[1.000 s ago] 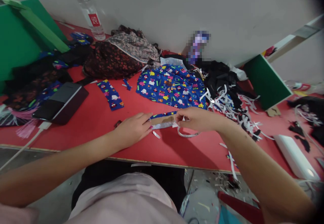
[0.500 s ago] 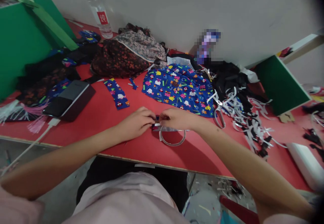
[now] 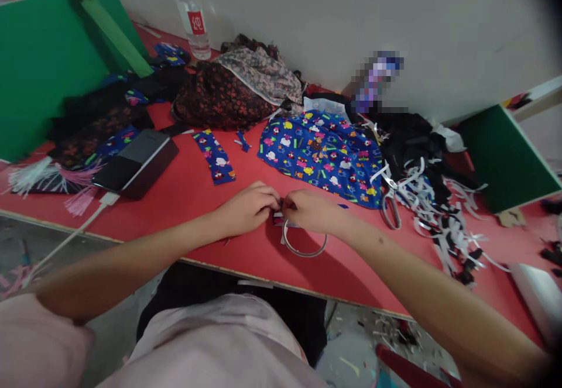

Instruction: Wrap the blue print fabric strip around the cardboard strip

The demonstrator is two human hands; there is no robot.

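Note:
My left hand (image 3: 253, 208) and my right hand (image 3: 312, 209) meet low over the table, fingertips closed and nearly touching. Between them they pinch a small dark blue patterned fabric piece (image 3: 278, 219), mostly hidden by the fingers. A narrow roll of white tape (image 3: 306, 254) lies against it, below my right hand, with its ring partly covered. Just beyond my hands lies a blue cartoon-print cloth (image 3: 320, 157). To the left, a flat strip of the same print (image 3: 216, 157) rests on the table beside a small knotted scrap (image 3: 242, 141).
Scissors (image 3: 390, 198) lie right of the blue cloth, by a heap of white and black scraps (image 3: 434, 218). At left, a phone (image 3: 127, 162) leans on a dark box, its cable running off the red table (image 3: 175, 201). A water bottle (image 3: 193, 22) stands behind floral cloth (image 3: 223, 95).
The view has shifted, so most things sit farther right. My hands stay together at the small fabric piece, their fingers slightly moved. A small blue scrap now shows beside my right wrist.

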